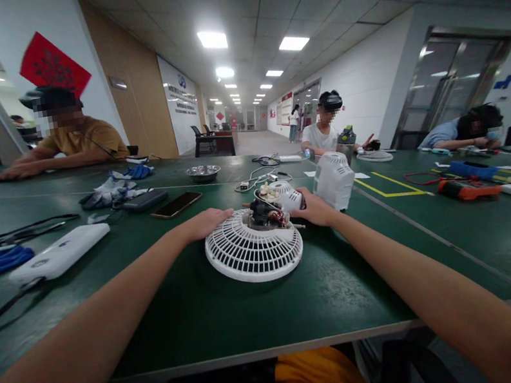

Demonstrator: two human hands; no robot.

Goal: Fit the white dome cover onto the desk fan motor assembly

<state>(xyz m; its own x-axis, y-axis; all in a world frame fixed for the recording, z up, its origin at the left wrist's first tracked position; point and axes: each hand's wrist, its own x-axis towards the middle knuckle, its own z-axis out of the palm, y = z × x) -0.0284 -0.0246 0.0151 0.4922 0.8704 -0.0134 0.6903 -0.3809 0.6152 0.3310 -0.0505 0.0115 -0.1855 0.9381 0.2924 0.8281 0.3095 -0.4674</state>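
Note:
A white round fan grille (255, 253) lies on the green table in front of me, with a dark motor and wires (266, 212) on top of it. My left hand (209, 221) rests at the grille's left rear edge, its fingers pressed together on the rim. On the other side, my right hand (313, 206) has its fingers round a white vented motor cover (287, 196) beside the motor. A white plastic housing (334, 181) stands upright just behind my right hand.
Left on the table (187, 340) are a white power strip (62, 252), a phone (177, 205) and a black case. A metal bowl (203, 173) sits further back. Rightward lies an orange multimeter (468, 188). Several people sit around the table.

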